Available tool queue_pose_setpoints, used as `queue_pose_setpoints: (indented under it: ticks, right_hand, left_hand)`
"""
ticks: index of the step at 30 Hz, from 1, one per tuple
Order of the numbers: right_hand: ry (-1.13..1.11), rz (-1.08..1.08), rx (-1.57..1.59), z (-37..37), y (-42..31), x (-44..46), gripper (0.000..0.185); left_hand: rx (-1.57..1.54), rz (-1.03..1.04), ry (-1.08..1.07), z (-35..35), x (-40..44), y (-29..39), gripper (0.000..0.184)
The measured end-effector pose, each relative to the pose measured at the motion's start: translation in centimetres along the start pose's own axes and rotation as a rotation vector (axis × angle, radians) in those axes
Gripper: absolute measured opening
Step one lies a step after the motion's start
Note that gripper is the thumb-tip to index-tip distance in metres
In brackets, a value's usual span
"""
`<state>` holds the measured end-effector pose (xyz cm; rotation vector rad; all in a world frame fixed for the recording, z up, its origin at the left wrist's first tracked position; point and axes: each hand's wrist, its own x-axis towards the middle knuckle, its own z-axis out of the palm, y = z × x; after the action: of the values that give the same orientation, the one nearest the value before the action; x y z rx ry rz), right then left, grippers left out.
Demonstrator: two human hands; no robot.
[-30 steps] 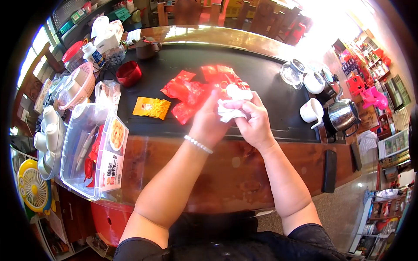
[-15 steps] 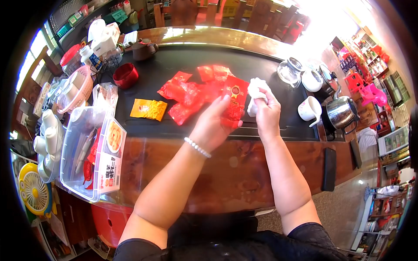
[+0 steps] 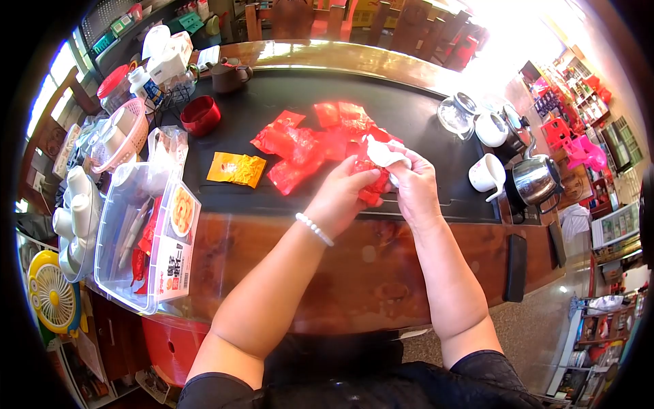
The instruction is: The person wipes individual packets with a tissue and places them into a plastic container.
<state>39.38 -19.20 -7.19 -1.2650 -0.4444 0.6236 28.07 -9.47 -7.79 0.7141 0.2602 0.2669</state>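
Note:
My left hand (image 3: 338, 199), with a white bead bracelet on the wrist, is closed around a red packet (image 3: 370, 194). A crumpled white tissue (image 3: 385, 154) is pinched in my right hand (image 3: 417, 189) and lies against the upper part of that packet. Both hands meet above the near edge of the black tray (image 3: 272, 211). Just beyond them several shiny red packets (image 3: 294, 150) lie in a loose heap. To the left of the heap is a yellow-orange packet (image 3: 236, 170). My fingers hide part of the held packet.
A clear plastic box (image 3: 126, 266) with red packets inside stands at the left, near a pink basket (image 3: 129, 140) and a red bowl (image 3: 200, 116). On the right are a white cup (image 3: 485, 174), a steel kettle (image 3: 535, 180), glass jar (image 3: 458, 114) and black phone (image 3: 516, 268).
The tissue in my right hand has moved left onto the red packet. My left hand has tilted the packet, which stood upright and face-on before. My hands are now together.

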Motion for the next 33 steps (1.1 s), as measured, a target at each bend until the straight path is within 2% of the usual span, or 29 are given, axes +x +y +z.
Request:
queue_pose_setpoints:
  ticks: [11,13,15,18,19,20,22,23,24,26,28,29,32,33]
  right_hand:
    - [0.149,-0.113,0.248,-0.8,0.5,1.3,0.025]
    - [0.269,-0.189,0.242,-2.1,0.5,2.5,0.027]
    - [0.394,-0.265,0.165,-2.8,0.3,3.0,0.03]
    - [0.247,-0.407,-0.044,-1.7,0.9,1.7,0.032]
    - [0.112,-0.436,-0.193,-0.9,0.6,0.7,0.034]
    - [-0.043,-0.438,-0.236,-0.5,0.8,0.3,0.038]
    - [-0.201,-0.437,-0.279,1.1,1.5,-0.7,0.039]
    - [-0.246,-0.402,-0.298,1.6,1.6,-1.2,0.039]
    - [-0.291,-0.368,-0.319,1.9,1.7,-1.4,0.039]
    - [-0.224,-0.282,-0.247,1.9,2.1,-1.2,0.034]
    - [-0.147,-0.113,-0.126,1.8,1.4,-1.2,0.032]
    - [-0.096,-0.135,-0.127,1.2,1.9,-0.6,0.03]
    - [-0.006,-0.141,0.039,0.5,1.8,0.1,0.028]
    - [0.029,-0.136,0.078,0.4,1.4,0.2,0.024]
  left_hand:
    - [0.094,-0.049,0.021,-0.1,0.1,-0.2,0.028]
    - [0.105,-0.047,0.06,0.0,-0.1,-0.3,0.03]
    - [0.232,0.04,0.177,0.2,0.0,-0.7,0.03]
    - [0.532,0.236,0.364,-0.1,0.5,-1.5,0.032]
    - [0.649,0.312,0.431,-0.4,0.8,-1.9,0.033]
    - [0.733,0.444,0.411,-1.0,1.3,-2.5,0.032]
    - [0.9,0.705,0.365,-0.9,1.6,-2.5,0.03]
    - [0.86,0.761,0.209,-0.2,1.0,-1.7,0.02]
    - [0.884,0.873,0.224,0.3,1.0,-1.8,0.011]
    - [1.0,0.754,0.148,-0.9,1.6,-2.1,0.018]
    - [1.182,0.723,0.239,-1.0,0.9,-2.8,0.029]
    - [1.273,0.705,0.284,-1.0,0.7,-3.1,0.035]
    - [1.062,0.673,0.206,-0.6,0.6,-3.3,0.047]
    - [0.875,0.589,0.163,-0.6,0.7,-2.7,0.052]
